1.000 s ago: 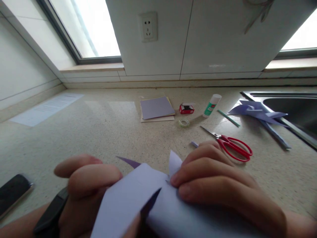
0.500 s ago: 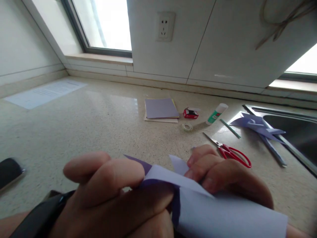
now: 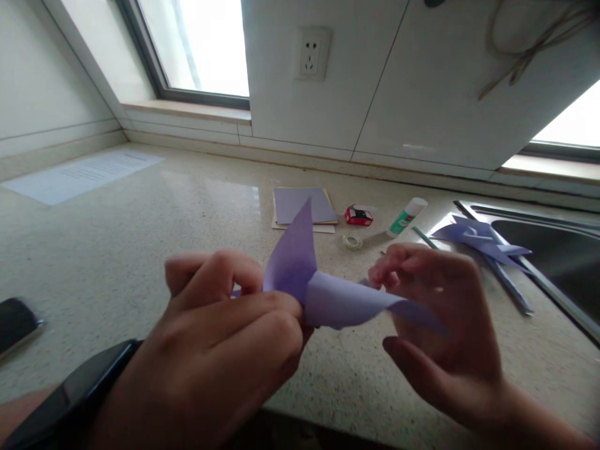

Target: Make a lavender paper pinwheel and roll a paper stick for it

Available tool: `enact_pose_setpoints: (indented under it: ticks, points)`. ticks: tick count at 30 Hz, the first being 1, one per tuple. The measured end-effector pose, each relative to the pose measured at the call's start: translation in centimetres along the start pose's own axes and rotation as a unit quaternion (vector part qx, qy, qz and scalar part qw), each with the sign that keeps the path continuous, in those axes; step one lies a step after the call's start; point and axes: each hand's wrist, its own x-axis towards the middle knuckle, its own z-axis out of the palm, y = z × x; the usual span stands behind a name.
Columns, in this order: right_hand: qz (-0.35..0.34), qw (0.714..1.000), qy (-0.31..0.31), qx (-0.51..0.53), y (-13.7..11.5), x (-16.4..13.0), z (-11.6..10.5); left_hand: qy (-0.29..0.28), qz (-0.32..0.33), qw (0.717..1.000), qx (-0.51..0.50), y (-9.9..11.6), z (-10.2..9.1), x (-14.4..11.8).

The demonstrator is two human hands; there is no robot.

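Purple paper (image 3: 328,294) now lifted, flap upright — left hand (image 3: 225,337) pinching it, right hand (image 3: 440,312) opened.

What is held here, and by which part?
The left hand pinches the folded purple paper at its middle; the right hand is open beside its right tip.

A speckled beige stone surface (image 3: 187,212) is running from the tiled wall toward the viewer, with a steel sink (image 3: 553,244) sitting sunk into it at the right. A printed white sheet (image 3: 79,178) is lying far left; a dark phone (image 3: 16,322) is resting at the near-left edge. Mid-surface, a stack of paper squares (image 3: 302,208) is lying beside a small red box (image 3: 359,216), a tape roll (image 3: 352,241) and a tipped glue stick (image 3: 405,217). A purple paper pinwheel (image 3: 478,240) is lying beside the sink rim.
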Motion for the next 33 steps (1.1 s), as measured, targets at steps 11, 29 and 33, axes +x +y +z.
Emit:
enact_pose_setpoints:
  ticks: [11,29,33]
  points:
    - [-0.084,0.967,0.008,-0.241,-1.8,-0.8,2.4,0.039,-0.025,0.999,0.026,-0.6,1.9,0.5]
    - [-0.081,0.976,-0.021,-0.199,-1.3,-0.5,2.3,0.037,0.124,0.979,0.155,0.7,1.4,-1.1]
    - [-0.089,0.976,-0.018,-0.197,-1.3,-0.4,2.1,0.037,0.124,0.981,0.143,1.2,1.3,-0.6]
